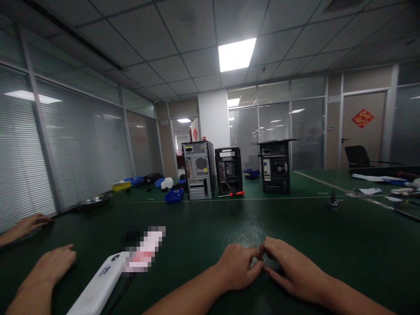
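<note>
Head view. The left hand (238,266) and right hand (294,270) meet at their fingertips above the green tabletop (183,232), fingers curved inward; whether anything is pinched cannot be told. The white device (98,284), marked "18" by hand, lies left of the left forearm, its far end beside a pixelated pink item (146,253). Beyond stand three computer cases (201,168), their labels too small to read. A red diamond sign (362,118) bears illegible gold characters.

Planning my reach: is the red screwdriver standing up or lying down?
Lying down: the screwdriver stretches sideways along the green table, in front of the middle computer case.
</note>
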`<action>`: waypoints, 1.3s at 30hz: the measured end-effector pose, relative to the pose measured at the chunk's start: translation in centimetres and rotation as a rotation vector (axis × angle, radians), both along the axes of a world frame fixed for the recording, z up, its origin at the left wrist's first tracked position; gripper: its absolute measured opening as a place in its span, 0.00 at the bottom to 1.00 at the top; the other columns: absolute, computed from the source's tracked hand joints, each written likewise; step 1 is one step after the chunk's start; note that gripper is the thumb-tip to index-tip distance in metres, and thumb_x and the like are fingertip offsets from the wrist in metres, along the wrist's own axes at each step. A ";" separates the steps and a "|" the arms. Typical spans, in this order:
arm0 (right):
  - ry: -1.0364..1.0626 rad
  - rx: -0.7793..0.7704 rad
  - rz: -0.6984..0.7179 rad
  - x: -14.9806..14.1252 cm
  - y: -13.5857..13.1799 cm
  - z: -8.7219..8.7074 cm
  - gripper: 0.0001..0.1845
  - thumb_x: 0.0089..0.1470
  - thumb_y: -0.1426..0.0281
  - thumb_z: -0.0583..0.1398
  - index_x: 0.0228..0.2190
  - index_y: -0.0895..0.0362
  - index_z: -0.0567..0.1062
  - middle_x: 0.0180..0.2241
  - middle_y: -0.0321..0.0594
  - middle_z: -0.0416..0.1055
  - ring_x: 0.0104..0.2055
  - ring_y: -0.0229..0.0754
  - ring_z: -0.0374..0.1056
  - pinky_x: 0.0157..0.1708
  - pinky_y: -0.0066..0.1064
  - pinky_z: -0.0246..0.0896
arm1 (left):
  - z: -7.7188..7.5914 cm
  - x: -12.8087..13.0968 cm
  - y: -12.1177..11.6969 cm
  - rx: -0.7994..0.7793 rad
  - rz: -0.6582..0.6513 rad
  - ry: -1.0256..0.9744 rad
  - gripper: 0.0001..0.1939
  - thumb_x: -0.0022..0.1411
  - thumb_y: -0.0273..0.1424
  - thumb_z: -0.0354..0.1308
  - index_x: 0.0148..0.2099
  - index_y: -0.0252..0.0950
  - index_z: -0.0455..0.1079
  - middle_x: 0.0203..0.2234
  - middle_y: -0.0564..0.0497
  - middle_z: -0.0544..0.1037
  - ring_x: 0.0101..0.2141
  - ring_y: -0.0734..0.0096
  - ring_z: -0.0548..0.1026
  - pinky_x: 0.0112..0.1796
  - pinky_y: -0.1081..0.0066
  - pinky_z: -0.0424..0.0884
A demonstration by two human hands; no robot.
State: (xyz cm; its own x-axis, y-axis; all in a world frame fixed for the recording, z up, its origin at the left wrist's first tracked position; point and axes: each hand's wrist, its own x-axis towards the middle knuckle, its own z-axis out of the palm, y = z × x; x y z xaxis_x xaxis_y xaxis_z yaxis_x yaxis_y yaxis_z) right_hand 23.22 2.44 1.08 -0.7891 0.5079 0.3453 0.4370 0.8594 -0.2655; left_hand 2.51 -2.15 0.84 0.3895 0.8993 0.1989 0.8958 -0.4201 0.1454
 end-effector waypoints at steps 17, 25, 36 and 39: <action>-0.007 0.153 -0.036 -0.4 0.9 -0.6 0.09 0.64 0.67 0.51 0.39 0.54 0.71 0.38 0.41 0.71 0.39 0.43 0.66 0.40 0.36 0.59 | -0.6 -0.1 0.4 0.082 -0.034 0.087 0.21 0.74 0.40 0.40 0.38 0.40 0.73 0.30 0.50 0.80 0.32 0.65 0.78 0.34 0.72 0.66; 0.071 -0.076 -0.390 7.0 8.6 -0.4 0.20 0.67 0.58 0.42 0.40 0.54 0.68 0.38 0.43 0.72 0.37 0.42 0.68 0.39 0.36 0.62 | -0.5 0.4 0.2 0.065 0.059 0.060 0.12 0.70 0.42 0.47 0.44 0.42 0.67 0.32 0.52 0.79 0.32 0.63 0.76 0.33 0.69 0.66; 0.209 -0.127 -0.960 20.6 20.5 -5.6 0.17 0.65 0.63 0.43 0.44 0.56 0.67 0.44 0.49 0.75 0.46 0.51 0.71 0.44 0.40 0.60 | -0.5 0.4 0.5 0.052 0.044 0.132 0.11 0.69 0.39 0.46 0.38 0.40 0.64 0.29 0.51 0.76 0.30 0.62 0.75 0.30 0.68 0.62; 0.214 -0.147 -0.953 20.4 20.8 -6.0 0.17 0.65 0.64 0.44 0.42 0.56 0.68 0.41 0.47 0.77 0.42 0.49 0.73 0.42 0.37 0.61 | -0.6 0.4 0.5 0.053 0.031 0.125 0.11 0.69 0.39 0.46 0.38 0.40 0.64 0.28 0.51 0.76 0.29 0.62 0.74 0.30 0.69 0.60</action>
State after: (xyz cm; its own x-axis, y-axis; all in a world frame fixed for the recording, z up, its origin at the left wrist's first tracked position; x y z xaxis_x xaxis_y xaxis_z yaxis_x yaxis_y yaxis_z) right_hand 43.67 23.21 -4.97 0.0446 0.9479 0.3155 0.8595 0.1246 -0.4957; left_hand 2.94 -1.63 0.25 0.3866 0.9007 0.1982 0.9180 -0.3964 0.0105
